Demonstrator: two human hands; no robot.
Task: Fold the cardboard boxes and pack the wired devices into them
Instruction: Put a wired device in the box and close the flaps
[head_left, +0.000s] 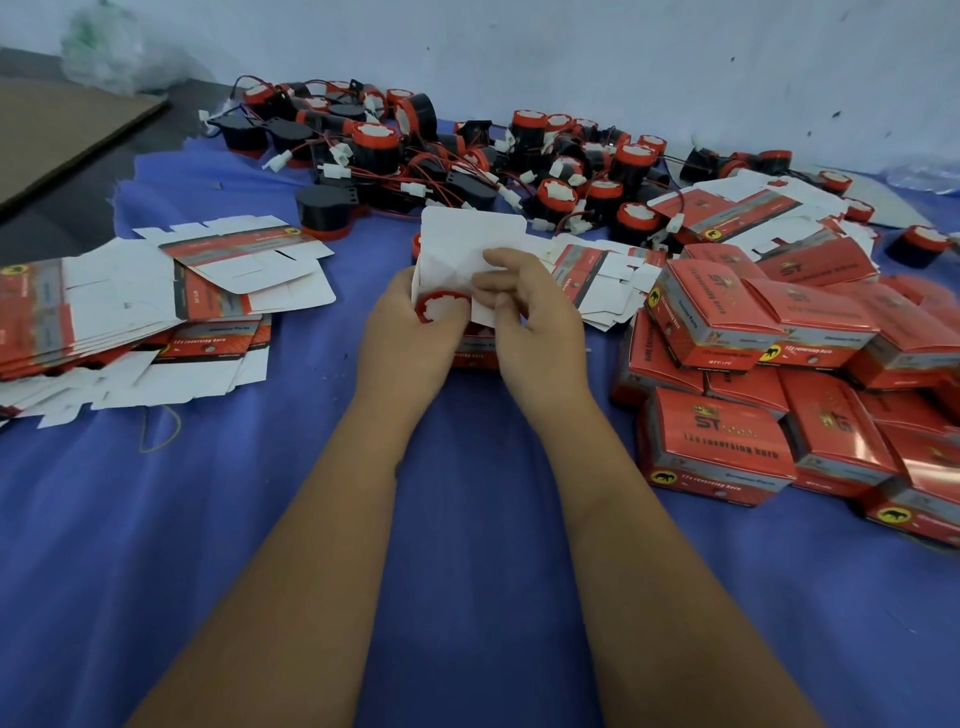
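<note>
Left hand (410, 332) fingers are curling round a red-rimmed device (442, 307), seating it in the open box (467, 260); right hand (530, 312) fingers are pinching a white flap beside it; loose devices (415, 150) are lying beyond the fingers; flat boxes (156, 306) to the left; packed boxes (779, 374) to the right.

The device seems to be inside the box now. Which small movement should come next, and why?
Probably fold the upright white lid flap down. The red-rimmed round device already sits in the open red cardboard box, held by the left hand, while the right hand pinches a side flap.
</note>
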